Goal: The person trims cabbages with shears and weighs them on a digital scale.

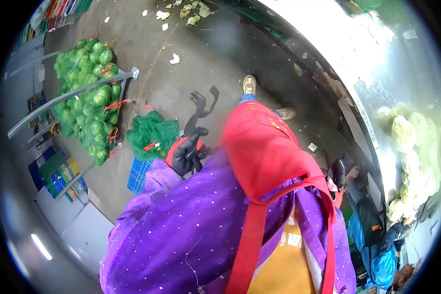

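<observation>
My left hand point(184, 153) shows a black glove and a red cuff, beside the purple dotted sleeve. Its fingers are curled round a limp black glove point(199, 104), which hangs out over the floor with finger shapes and a strip-like end. Close by lies a green mesh bag point(154, 131) with red ties. My right hand point(336, 177), also dark-gloved, is at the right side of my red apron point(269, 152), near the bench edge. Its fingers are partly hidden, and whether it holds anything is unclear.
Green net sacks of cabbages point(90, 93) stand in a metal-railed frame point(73, 100) at left. A blue crate point(138, 174) is near the mesh bag. Leaf scraps point(193, 12) litter the floor. Pale cabbages point(409, 161) lie on the bright bench, beside a person in blue point(382, 267).
</observation>
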Available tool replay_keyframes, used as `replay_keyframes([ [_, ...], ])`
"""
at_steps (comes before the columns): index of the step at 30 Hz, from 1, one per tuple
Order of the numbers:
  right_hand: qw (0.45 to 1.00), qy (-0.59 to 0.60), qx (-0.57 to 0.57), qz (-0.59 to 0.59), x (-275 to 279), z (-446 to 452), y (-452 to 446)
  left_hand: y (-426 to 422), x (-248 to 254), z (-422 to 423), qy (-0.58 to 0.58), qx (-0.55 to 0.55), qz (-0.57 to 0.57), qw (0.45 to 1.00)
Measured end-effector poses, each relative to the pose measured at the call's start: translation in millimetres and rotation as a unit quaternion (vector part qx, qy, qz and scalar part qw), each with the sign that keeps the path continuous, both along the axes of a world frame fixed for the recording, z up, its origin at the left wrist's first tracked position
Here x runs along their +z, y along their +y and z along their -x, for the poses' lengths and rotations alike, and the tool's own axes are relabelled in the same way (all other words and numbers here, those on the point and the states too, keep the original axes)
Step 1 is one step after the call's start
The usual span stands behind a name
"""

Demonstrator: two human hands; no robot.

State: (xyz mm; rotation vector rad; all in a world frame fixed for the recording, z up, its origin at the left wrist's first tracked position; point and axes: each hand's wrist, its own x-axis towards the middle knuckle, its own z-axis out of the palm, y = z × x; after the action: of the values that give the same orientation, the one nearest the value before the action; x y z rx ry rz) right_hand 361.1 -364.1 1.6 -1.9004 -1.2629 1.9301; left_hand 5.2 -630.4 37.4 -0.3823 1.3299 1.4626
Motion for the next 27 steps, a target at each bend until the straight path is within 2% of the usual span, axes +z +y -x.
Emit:
replay_keyframes([
  [3, 0.998, 0.011, -0.043, -0.053, 25.0, 1.3, 8.2, 52.9, 11.3, 18.0, 0.137, -0.2, 0.008, 0.97],
  [4, 0.995, 0.015, -0.059, -0.076, 31.0, 5.4, 8.7, 70.3, 13.7, 16.6, 0.126, -0.199, 0.013, 0.972],
  [6, 0.985, 0.031, -0.073, -0.151, 47.0, 27.1, 8.6, 74.2, -10.2, 16.7, 0.275, -0.294, 0.039, 0.915],
  [7, 0.977, 0.037, -0.089, -0.191, 37.8, 24.2, 8.1, 70.3, -20.6, 1.9, 0.326, -0.273, 0.062, 0.903],
  [9, 0.972, 0.034, -0.132, -0.193, 35.0, 23.8, 6.4, 74.6, -33.0, -1.2, 0.372, -0.284, 0.032, 0.883],
  [11, 0.959, 0.052, -0.167, -0.222, 38.8, 37.2, 6.4, 78.5, -39.7, 21.9, 0.36, -0.341, -0.06, 0.866],
  [12, 0.961, 0.043, -0.154, -0.227, 36.1, 38.4, 4.8, 95.2, -29.7, 26.4, 0.357, -0.33, -0.114, 0.866],
  [15, 0.965, 0.093, -0.121, -0.213, 37.2, 63.7, -4.3, 111.9, -35.0, 33.2, 0.52, -0.393, -0.079, 0.755],
  [16, 0.971, 0.088, -0.098, -0.2, 37.6, 69.4, -5.5, 120.3, -23.3, 33.3, 0.489, -0.435, -0.057, 0.754],
  [17, 0.981, 0.144, -0.089, -0.096, 35.4, 65.0, -5.6, 127.2, -25.2, 30.0, 0.447, -0.384, -0.057, 0.806],
  [19, 0.966, 0.147, -0.019, -0.21, 24.6, 76.3, -5.0, 138.6, -32.6, 24.7, 0.349, -0.276, -0.055, 0.894],
  [21, 0.958, 0.136, 0.084, -0.236, 19.1, 76.6, 1.4, 143.6, -39.2, 30.5, 0.347, -0.278, -0.076, 0.893],
  [23, 0.979, 0.113, 0.042, -0.164, 22.9, 85.1, 3.1, 157.4, -37.3, 28.5, 0.352, -0.269, -0.131, 0.887],
  [24, 0.978, 0.132, 0.027, -0.157, 20.3, 88.0, 3.6, 159.5, -39.9, 29.4, 0.386, -0.298, -0.133, 0.863],
  [27, 0.974, 0.209, -0.043, -0.08, 25.5, 100.2, 8.1, 158.6, -30.4, 43.1, 0.358, -0.343, -0.135, 0.858],
])
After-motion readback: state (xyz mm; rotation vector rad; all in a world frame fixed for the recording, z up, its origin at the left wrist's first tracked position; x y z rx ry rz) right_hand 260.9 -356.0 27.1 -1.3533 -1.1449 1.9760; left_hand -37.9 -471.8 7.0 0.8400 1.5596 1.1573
